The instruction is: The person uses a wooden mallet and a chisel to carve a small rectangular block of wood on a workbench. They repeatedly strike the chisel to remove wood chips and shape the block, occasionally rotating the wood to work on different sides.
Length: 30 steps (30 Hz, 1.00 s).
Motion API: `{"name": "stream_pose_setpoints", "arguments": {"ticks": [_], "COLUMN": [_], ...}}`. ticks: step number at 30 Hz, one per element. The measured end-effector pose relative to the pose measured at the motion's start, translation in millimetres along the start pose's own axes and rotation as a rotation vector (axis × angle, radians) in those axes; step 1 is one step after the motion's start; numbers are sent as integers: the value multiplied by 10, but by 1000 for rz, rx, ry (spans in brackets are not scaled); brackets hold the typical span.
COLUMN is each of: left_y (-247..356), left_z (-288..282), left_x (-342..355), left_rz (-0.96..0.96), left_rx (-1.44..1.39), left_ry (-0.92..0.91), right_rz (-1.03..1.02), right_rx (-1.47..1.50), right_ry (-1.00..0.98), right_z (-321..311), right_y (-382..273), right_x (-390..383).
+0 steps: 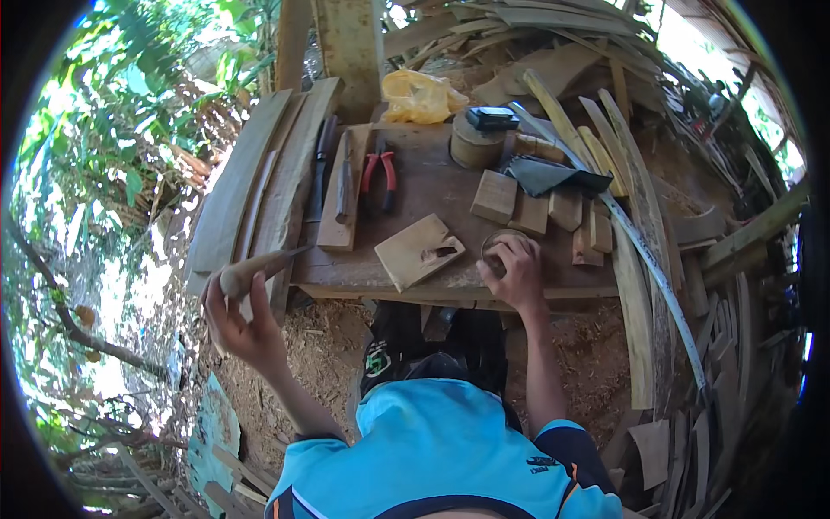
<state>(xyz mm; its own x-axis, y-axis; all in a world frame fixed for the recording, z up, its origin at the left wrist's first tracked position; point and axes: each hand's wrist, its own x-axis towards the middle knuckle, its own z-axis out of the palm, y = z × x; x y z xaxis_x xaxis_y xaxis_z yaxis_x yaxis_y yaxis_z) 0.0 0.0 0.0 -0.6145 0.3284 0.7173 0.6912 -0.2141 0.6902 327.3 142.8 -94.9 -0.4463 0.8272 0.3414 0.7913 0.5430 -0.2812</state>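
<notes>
My left hand (240, 318) is raised at the table's front left corner, its fingers closed round the thick wooden handle of a pointed tool (242, 272). The tool's thin dark tip points right, over the table edge. Toward the front right of the table, my right hand (517, 270) curls its fingers over a small round object (501, 237). Mostly its rim shows; the hand covers the rest. Between my hands lies a flat square wooden block (408, 253) with a ragged dark hole near its right side, touched by neither hand.
Red-handled pliers (379, 180), a long dark blade (321, 169) and a slim tool (344, 177) on a board lie at the left. Long planks (238, 182) flank the table. Wooden blocks (495, 196), a round tin (475, 143) and a dark cloth (553, 176) are at the right; a yellow plastic bag (421, 95) sits behind.
</notes>
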Motion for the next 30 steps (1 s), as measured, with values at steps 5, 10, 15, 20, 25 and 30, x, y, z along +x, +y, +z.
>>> {"name": "stream_pose_setpoints", "arguments": {"ticks": [5, 10, 15, 20, 25, 30], "left_y": [-133, -327, -455, -632, -608, -507], "left_z": [144, 453, 529, 591, 584, 690], "left_x": [192, 238, 242, 338, 307, 230], "left_rz": [108, -188, -192, -274, -130, -167], "left_rx": [76, -341, -402, -275, -377, -491], "left_ry": [-41, -55, -43, -43, -85, -261], "right_rz": [105, 172, 163, -131, 82, 758], "right_rx": [-21, -193, 29, 246, -80, -347], "right_ry": [350, 157, -34, 204, 397, 304], "right_z": [-93, 61, -36, 39, -159, -153], "right_y": [-265, -124, -86, 143, -26, 43], "right_x": [612, 899, 1064, 978, 665, 313]}}
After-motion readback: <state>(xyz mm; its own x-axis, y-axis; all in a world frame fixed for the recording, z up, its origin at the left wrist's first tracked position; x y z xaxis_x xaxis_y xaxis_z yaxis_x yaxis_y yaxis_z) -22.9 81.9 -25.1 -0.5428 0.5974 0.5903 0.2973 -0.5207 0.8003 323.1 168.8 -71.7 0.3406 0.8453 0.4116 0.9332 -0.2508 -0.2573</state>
